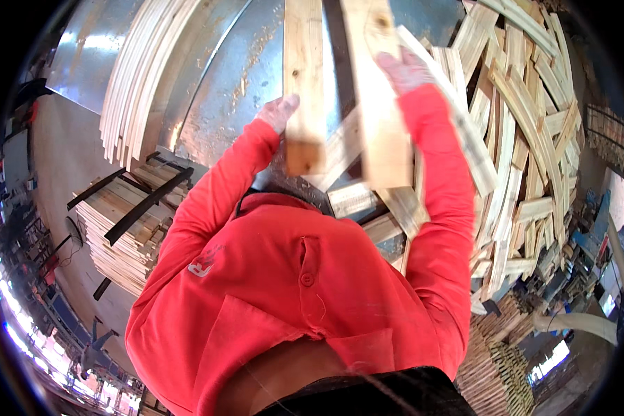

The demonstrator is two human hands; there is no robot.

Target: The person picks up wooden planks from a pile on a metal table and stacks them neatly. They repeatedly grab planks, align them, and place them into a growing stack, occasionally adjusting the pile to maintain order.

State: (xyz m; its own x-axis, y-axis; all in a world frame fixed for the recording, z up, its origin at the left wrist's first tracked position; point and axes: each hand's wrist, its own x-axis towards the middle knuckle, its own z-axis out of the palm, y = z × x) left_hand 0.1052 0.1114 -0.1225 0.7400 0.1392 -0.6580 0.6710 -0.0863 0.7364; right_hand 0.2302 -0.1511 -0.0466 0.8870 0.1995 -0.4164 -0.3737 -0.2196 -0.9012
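Two long pale wooden boards lie lengthwise in front of me above a metal table. My left hand is closed on the outer edge of the left board, whose near end is darker brown. My right hand grips the outer edge of the right board, with its thumb side on the top face. A knot shows near the far end of that board, and its near end is smeared by motion. Between the two boards runs a dark gap. The fingers under both boards are hidden.
A neat stack of thin strips stands at the left of the table. Lower left, more boards rest by black metal bars. A large jumbled heap of planks fills the right side, and short offcuts lie close to my body.
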